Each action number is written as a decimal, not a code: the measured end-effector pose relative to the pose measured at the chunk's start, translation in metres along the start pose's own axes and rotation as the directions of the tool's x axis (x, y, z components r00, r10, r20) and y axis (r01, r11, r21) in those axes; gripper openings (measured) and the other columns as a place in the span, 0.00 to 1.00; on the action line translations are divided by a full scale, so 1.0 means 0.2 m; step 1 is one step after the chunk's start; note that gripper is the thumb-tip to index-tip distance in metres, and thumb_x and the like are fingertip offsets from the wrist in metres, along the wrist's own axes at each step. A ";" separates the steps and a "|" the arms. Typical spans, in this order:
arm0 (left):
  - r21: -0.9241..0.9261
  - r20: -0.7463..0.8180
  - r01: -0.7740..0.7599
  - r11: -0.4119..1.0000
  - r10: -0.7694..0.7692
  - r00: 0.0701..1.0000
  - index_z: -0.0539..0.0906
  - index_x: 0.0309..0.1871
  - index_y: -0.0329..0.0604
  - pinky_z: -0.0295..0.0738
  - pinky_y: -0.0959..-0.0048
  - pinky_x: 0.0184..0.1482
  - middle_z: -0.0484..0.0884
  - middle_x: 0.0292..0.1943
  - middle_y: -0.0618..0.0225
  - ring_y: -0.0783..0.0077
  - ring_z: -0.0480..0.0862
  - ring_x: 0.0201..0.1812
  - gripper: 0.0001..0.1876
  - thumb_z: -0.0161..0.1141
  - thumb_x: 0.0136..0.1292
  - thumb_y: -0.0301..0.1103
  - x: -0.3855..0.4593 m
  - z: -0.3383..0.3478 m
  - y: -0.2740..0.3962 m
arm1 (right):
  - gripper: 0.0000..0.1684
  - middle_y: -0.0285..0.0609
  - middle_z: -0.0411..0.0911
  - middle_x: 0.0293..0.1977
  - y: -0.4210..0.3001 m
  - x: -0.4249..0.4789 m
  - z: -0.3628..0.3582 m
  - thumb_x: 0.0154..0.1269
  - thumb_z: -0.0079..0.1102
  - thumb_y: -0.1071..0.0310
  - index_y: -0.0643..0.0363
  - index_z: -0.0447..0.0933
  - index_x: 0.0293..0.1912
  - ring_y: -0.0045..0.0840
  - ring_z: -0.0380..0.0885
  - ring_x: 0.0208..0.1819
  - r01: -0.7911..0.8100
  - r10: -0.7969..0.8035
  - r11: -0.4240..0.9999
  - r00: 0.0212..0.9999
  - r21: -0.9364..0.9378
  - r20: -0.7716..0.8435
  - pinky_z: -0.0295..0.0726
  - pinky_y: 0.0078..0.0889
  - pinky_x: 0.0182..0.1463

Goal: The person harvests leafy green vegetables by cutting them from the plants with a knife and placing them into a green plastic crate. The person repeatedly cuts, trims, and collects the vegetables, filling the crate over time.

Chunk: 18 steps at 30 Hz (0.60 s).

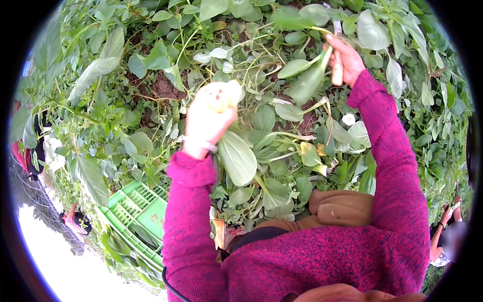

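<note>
My left hand (211, 113), overexposed by bright light, is closed round the pale cut base of a leafy green plant (237, 157), whose broad leaves hang down below the wrist. At the upper right, my right hand (345, 60) grips a tool by its light handle (337, 73), with a pale blade (337, 28) pointing away from me. Leaf stalks (325, 56) lie at the fingers of the same hand, and one leaf (307, 83) hangs from them, blurred. Loose leaves and pale stalks (302, 137) lie on the ground between my arms.
A green plastic crate (151, 215) holding leaves stands left of my left forearm. Weeds and tall leafy plants (90, 75) surround the patch of bare soil (164, 87). Another person (75, 221) is far off at the left, and another person's arms (445, 222) show at the right edge.
</note>
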<state>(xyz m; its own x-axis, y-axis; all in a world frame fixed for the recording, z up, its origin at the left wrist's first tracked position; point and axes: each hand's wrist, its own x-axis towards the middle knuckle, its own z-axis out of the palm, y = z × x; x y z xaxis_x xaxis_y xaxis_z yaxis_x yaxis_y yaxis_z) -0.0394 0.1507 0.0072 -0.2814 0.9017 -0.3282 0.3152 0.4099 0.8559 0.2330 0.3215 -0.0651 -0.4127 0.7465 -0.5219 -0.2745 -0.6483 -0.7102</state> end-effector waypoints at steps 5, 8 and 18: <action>-0.352 -0.121 0.105 0.930 -0.156 0.980 0.72 0.46 0.37 0.70 0.78 0.45 0.76 0.41 0.68 0.78 0.76 0.40 0.23 0.64 0.43 0.22 -0.11 -0.16 -0.04 | 0.19 0.32 0.72 0.25 -0.01 -0.30 0.11 0.57 0.54 0.56 0.57 0.68 0.44 0.10 0.67 0.19 -0.060 0.124 0.951 0.973 -0.304 0.196 0.63 0.10 0.17; -0.482 -0.120 0.091 0.872 -0.169 0.978 0.72 0.44 0.40 0.69 0.78 0.47 0.76 0.40 0.70 0.78 0.75 0.41 0.21 0.64 0.44 0.22 -0.16 -0.18 -0.07 | 0.16 0.33 0.73 0.26 -0.01 -0.35 0.20 0.57 0.56 0.59 0.56 0.69 0.42 0.11 0.69 0.20 -0.109 0.201 0.929 0.952 -0.353 0.233 0.65 0.11 0.19; -0.856 0.137 0.103 0.506 0.030 0.990 0.58 0.59 0.33 0.65 0.66 0.55 0.68 0.52 0.47 0.58 0.71 0.52 0.31 0.51 0.53 0.39 -0.52 -0.28 0.25 | 0.16 0.37 0.74 0.37 -0.01 -0.48 0.62 0.55 0.56 0.66 0.62 0.69 0.43 0.10 0.66 0.26 0.189 -0.031 0.688 0.972 -0.701 0.231 0.67 0.11 0.28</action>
<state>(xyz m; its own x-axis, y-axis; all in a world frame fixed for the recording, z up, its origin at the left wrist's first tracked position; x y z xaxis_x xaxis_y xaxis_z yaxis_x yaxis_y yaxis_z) -0.0441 0.0707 0.1068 -0.1452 0.9238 -0.3542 -0.6455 0.1829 0.7416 0.1652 0.2334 0.0446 -0.5938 0.7111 -0.3764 0.3422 -0.2002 -0.9181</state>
